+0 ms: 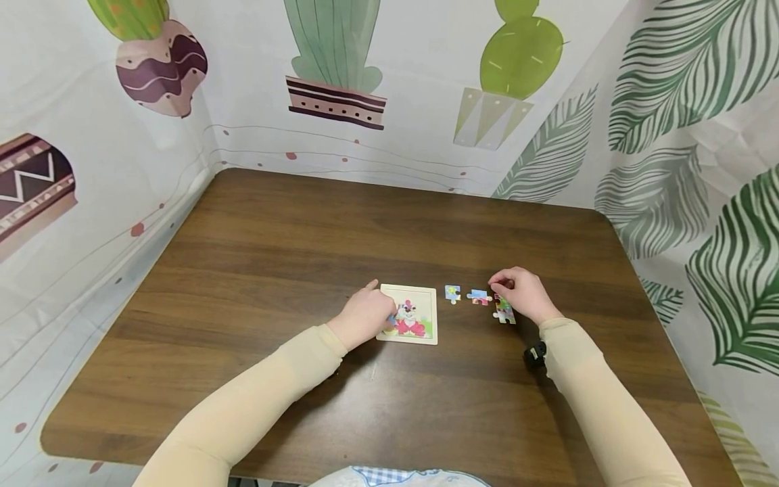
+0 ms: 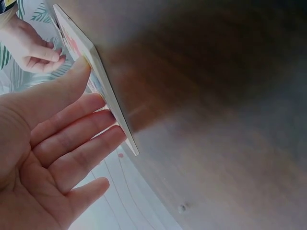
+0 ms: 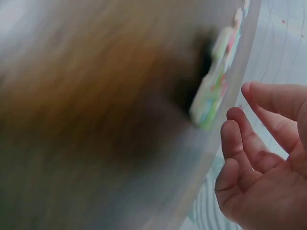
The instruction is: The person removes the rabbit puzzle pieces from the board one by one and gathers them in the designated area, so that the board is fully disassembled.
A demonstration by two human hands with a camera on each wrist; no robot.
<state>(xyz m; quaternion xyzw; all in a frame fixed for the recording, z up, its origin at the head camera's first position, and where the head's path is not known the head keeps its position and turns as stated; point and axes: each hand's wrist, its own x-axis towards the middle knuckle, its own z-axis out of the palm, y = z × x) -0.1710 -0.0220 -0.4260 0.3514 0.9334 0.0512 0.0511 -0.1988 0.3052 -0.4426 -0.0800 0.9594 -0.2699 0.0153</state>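
Fingers of the left hand (image 1: 365, 316) apart, touching the puzzle board (image 1: 430, 316) midway across the worktop (image 1: 292, 250), those of the right hand (image 1: 526, 295) loosely bent and free, beside puzzle pieces (image 1: 479, 296) toward its right edge, forearms (image 1: 615, 399) angled from the near edge

We see the puzzle board (image 1: 425, 302) on the counter (image 1: 365, 230), left hand (image 1: 364, 315) over its left edge, puzzle pieces (image 1: 479, 296) rightward.

head camera looks forward and down across the table (image 1: 365, 237); close wrist cameras peer low along its top, left and head sharing the puzzle tray (image 1: 435, 316).
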